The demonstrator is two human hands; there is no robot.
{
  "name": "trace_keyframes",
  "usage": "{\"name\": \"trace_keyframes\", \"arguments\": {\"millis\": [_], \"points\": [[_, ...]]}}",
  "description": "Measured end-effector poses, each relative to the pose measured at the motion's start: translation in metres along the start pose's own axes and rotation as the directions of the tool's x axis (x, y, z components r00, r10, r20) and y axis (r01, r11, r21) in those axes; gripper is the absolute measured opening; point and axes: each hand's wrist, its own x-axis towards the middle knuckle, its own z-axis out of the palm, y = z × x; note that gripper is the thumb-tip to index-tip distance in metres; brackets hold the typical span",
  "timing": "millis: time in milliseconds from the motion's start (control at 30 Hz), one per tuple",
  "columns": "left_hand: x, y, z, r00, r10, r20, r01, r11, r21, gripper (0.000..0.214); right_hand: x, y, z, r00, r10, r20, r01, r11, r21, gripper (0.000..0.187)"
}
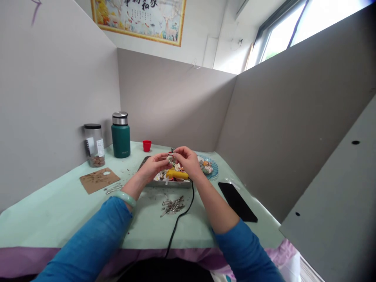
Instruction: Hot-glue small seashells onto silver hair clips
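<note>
My left hand (154, 166) and my right hand (188, 159) meet above a shallow metal tray. Between their fingertips is a small whitish piece (169, 158), pinched from both sides; its exact kind is too small to make out. Below them a yellow glue gun (177, 174) lies across the tray (170, 184), among small colourful pieces. From it a black cord (175, 229) runs toward the table's front edge. A heap of small metal clips (173, 205) lies in front of the tray.
At the left stand a green flask (120, 137), a jar with a black lid (94, 147) and a brown card (99, 180). A red cup (147, 145) is at the back. To the right are a blue plate (215, 169) with small pieces and a black phone-like slab (237, 201). Partitions enclose the table.
</note>
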Motion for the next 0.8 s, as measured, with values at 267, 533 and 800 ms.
{"name": "trace_keyframes", "arguments": {"millis": [267,533,800], "points": [[0.000,-0.003,0.001,1.000,0.013,-0.014,-0.012,1.000,0.024,0.038,-0.004,0.041,0.005,0.985,-0.149,-0.081,0.126,0.962,-0.244,0.013],[0.002,-0.007,0.004,0.997,0.066,-0.045,-0.060,0.991,0.121,0.048,-0.016,0.039,-0.002,0.928,-0.366,0.062,0.346,0.792,-0.502,0.011],[0.000,-0.005,0.009,0.984,0.143,-0.104,-0.114,0.964,0.242,0.042,-0.019,0.042,-0.003,0.897,-0.429,0.104,0.408,0.716,-0.566,0.012]]}}
